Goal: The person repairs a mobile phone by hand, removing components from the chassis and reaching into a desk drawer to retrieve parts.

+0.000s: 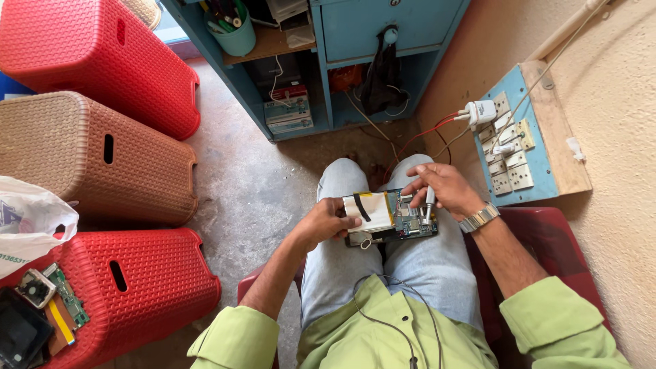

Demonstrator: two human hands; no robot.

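Your left hand (326, 222), forearm angled in, grips the opened flat electronic device with white battery and blue circuit board (389, 216) over your lap. Your right hand (441, 188) pinches a silver-tipped screwdriver (429, 203) upright on the board.

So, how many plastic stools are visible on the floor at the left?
3: a red stool at top left, a brown stool below it, and another red one at bottom left, carrying circuit parts. More may be outside the frame.
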